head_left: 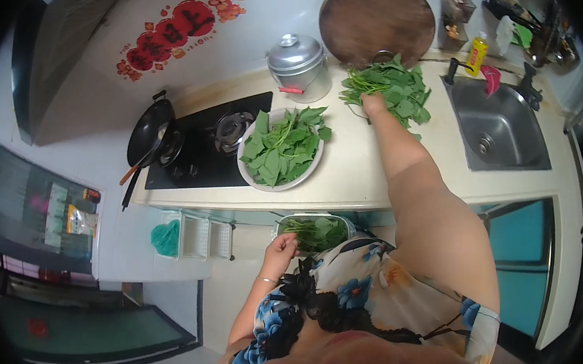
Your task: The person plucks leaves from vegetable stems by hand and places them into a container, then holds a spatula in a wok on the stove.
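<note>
My right hand reaches to the back of the counter, its fingers closed round stems of a pile of leafy greens. Near my body, my left hand is raised beside a bin that has green stems and leaves in it. The fingers of that hand are curled together, and anything between them is too small to tell. Between the hob and the pile stands a white bowl heaped with more leafy greens.
A lidded metal pot and a round wooden board stand at the back. The sink lies right, with a yellow bottle behind it. On the left are the black hob, a wok and a white rack.
</note>
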Demonstrator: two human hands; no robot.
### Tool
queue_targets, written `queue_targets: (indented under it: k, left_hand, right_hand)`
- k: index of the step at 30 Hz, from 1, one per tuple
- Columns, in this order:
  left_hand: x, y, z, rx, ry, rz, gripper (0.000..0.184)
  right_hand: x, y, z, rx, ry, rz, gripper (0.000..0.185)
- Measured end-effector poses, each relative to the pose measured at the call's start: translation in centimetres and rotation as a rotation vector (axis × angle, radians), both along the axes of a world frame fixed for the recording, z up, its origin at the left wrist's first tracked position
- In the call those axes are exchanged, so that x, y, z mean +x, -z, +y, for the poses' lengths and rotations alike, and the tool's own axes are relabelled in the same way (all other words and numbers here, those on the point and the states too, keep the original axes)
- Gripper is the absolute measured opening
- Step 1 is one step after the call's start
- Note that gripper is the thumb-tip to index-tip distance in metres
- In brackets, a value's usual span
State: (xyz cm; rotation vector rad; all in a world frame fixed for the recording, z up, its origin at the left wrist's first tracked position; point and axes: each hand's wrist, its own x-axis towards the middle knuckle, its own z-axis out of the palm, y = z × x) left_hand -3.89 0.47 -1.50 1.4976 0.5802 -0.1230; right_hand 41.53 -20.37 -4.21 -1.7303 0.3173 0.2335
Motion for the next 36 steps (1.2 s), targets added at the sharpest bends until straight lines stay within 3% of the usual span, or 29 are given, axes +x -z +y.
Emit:
queue_targets:
  k: [1,2,4,5,7,10,14,17,21,24,36]
  left_hand:
    - [-0.4,-0.1,-0.1,0.059,-0.023,0.002,0.024]
    - [-0.9,-0.1,-0.2,0.119,-0.045,0.006,0.023]
    - [-1.6,0.1,-0.2,0.153,-0.070,0.003,0.021]
    - [-1.9,0.4,-0.1,0.128,-0.095,0.038,0.022]
    - [-2.4,0.8,-0.3,0.095,-0.129,0.076,0.023]
    - [-2.1,1.5,-0.8,0.092,-0.141,0.149,0.024]
    - [-0.1,1.5,-1.4,0.057,-0.067,0.121,0.024]
    - [2.0,0.6,-1.9,0.058,-0.026,0.146,0.024]
    - [4.2,0.2,-1.8,0.041,0.060,0.137,0.023]
    - [5.4,0.8,-2.0,0.040,0.122,0.131,0.024]
    - [7.3,1.2,-3.7,0.017,0.318,0.127,0.024]
  right_hand:
    - [0.7,0.2,0.1,-0.477,0.018,-0.132,0.055]
    - [1.3,0.5,-0.1,-0.466,0.001,-0.132,0.055]
    - [0.0,-3.1,-1.4,-0.943,-0.194,-0.429,0.063]
    - [-0.5,-4.7,-1.9,-0.930,-0.202,-0.442,0.063]
    - [-0.7,-6.6,-2.9,-1.154,-0.301,-0.347,0.065]
    - [1.0,-3.6,-4.2,-1.230,-0.394,-0.192,0.062]
    - [0.4,-2.0,-5.7,-1.169,-0.493,-0.245,0.054]
    - [-3.2,-0.8,-7.7,-1.211,-0.592,-0.452,0.047]
    - [-10.9,-1.3,-11.4,-1.050,-0.788,-0.673,0.046]
    - [-15.5,0.1,-13.4,-0.970,-0.725,-0.866,0.046]
    - [-21.5,-4.0,-17.2,-0.849,-0.647,-0.846,0.045]
